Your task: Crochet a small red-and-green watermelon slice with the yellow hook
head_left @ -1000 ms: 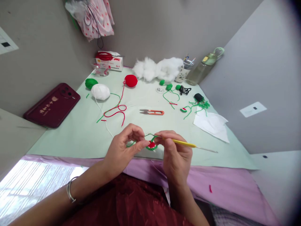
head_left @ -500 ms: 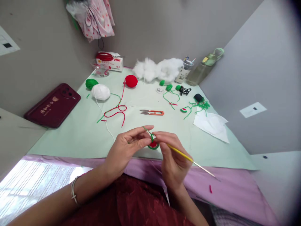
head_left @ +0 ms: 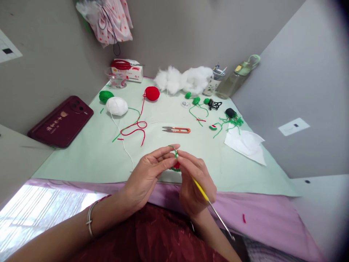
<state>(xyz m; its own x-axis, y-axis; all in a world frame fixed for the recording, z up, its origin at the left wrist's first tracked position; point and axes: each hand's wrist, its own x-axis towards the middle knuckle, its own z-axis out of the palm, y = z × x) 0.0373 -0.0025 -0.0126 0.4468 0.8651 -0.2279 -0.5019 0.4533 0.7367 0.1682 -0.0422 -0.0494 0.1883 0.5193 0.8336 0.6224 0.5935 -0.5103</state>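
Note:
My left hand [head_left: 152, 169] pinches a small crochet piece [head_left: 176, 167], red in the middle with a green edge, near the front of the table. Green yarn [head_left: 172, 146] runs over its raised index finger. My right hand [head_left: 196, 178] is closed around a crochet hook [head_left: 200, 189] with a yellow grip; the metal rear end points down to the right. The hook's working tip is at the green stitches, mostly covered by fingers. Just beyond both hands lie orange thread snips [head_left: 180, 130].
Balls of red [head_left: 152, 93], white [head_left: 117, 106] and green yarn [head_left: 105, 96] sit at the left, with loose strands. White stuffing [head_left: 182, 80] is at the back. Green crochet pieces [head_left: 196, 100] and white paper [head_left: 244, 147] lie right. A phone [head_left: 61, 122] leans at the far left.
My right hand has turned, so the hook's rear end has swung downward and to the left. Both hands are closer together, and the crochet piece is more covered by fingers.

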